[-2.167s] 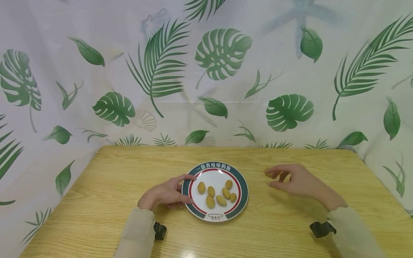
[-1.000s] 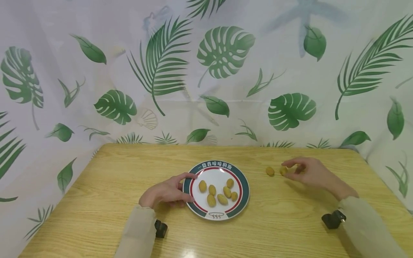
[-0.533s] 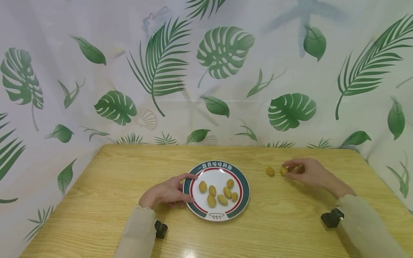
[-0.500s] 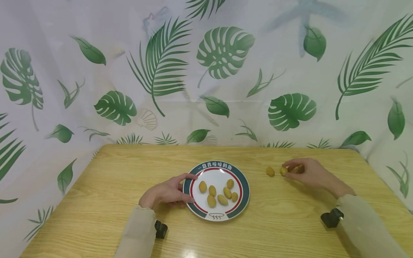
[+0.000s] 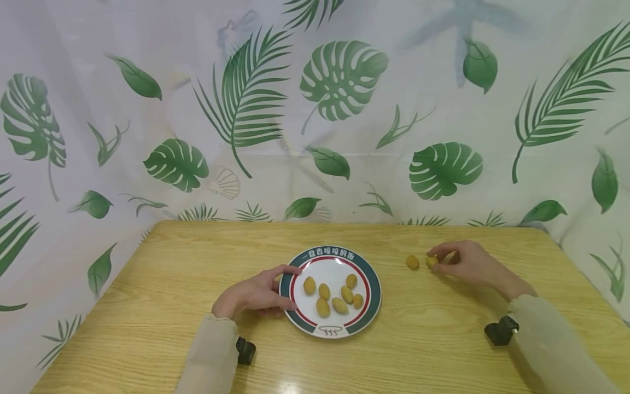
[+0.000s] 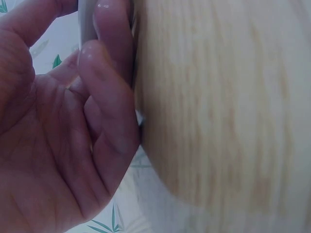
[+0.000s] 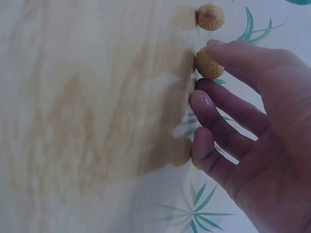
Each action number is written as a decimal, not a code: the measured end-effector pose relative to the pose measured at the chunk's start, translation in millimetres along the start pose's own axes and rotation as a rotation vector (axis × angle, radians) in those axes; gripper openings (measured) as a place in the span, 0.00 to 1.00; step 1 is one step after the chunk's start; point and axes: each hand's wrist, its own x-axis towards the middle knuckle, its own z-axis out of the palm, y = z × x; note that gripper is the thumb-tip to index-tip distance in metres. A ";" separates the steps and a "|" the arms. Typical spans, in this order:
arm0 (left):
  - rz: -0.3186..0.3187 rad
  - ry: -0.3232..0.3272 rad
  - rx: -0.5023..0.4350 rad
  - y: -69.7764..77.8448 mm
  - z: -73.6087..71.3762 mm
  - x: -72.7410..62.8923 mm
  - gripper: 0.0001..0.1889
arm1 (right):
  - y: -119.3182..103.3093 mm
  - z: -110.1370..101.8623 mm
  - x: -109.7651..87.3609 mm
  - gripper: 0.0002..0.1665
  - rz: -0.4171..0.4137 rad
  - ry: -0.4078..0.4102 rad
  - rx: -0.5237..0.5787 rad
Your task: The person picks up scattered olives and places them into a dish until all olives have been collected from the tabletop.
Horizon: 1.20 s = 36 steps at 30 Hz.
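A round white plate point(image 5: 330, 332) with a dark green rim holds several small yellow-brown oval fruits point(image 5: 339, 306). My left hand point(image 5: 251, 293) grips its left rim, thumb and index finger over the edge; other fingers curl below, close to the table, in the left wrist view. Right of the plate, my right hand point(image 5: 465, 262) pinches another such fruit point(image 7: 208, 64) low over the tabletop, between thumb and index finger. One loose fruit point(image 5: 412, 262) lies just left of that hand. In the right wrist view a further fruit point(image 7: 196, 164) is mostly hidden behind the little finger.
Everything stands on a light wood table point(image 5: 394, 350). A white curtain point(image 5: 344, 137) printed with green leaves hangs behind its back edge and along the left side. Each sleeve has a black wrist device point(image 5: 501, 330) at the cuff.
My right hand has let go of the left loose fruit, moved right and taken hold of the second one, which has shifted slightly left. The left hand and plate stay in place.
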 end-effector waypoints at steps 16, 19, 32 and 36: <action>-0.001 -0.003 -0.003 0.2 0.4 0.2 0.37 | -5.9 -0.1 -4.1 0.18 0.016 0.020 -0.023; -0.007 -0.005 -0.014 0.4 0.6 0.4 0.37 | -9.2 -0.5 -5.1 0.18 0.003 0.028 -0.029; -0.010 -0.005 -0.015 -0.5 1.1 0.9 0.36 | -28.7 -2.8 -7.4 0.18 -0.067 0.064 -0.054; -0.009 -0.001 -0.011 -0.4 1.2 1.0 0.36 | -33.6 -1.4 -7.2 0.18 -0.089 0.077 -0.056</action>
